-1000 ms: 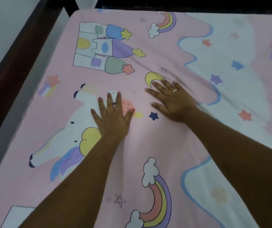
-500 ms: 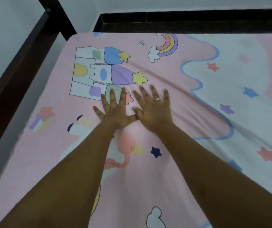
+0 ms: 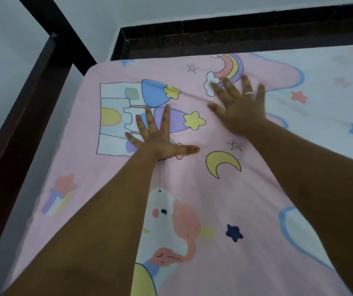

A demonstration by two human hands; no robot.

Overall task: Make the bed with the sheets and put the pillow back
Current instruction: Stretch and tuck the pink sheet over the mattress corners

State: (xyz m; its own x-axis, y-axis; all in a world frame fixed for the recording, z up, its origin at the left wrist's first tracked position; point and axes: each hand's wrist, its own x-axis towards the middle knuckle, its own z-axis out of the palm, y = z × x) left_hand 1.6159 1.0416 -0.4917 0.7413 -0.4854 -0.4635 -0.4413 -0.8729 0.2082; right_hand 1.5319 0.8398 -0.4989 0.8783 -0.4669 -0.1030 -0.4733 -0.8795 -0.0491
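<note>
Sheet point(image 3: 224, 201) looked thin, soft and light, lying right under both palms, so it'd probably bunch easily. Left hand point(image 3: 156, 139) and right hand point(image 3: 237, 107) were spread flat, pressing down. For tugging, I'd grab the edge beyond the fingertips.

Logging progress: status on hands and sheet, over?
Left hand and right hand flat on sheet. Crease by right hand. No pillow in view.

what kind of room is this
Most likely a bedroom, perhaps a child's. A pink cartoon-print bed sheet with a castle, rainbow and unicorn lies spread flat, a dark wooden bed frame runs along its edges, and a plain pale wall stands behind it.
</note>
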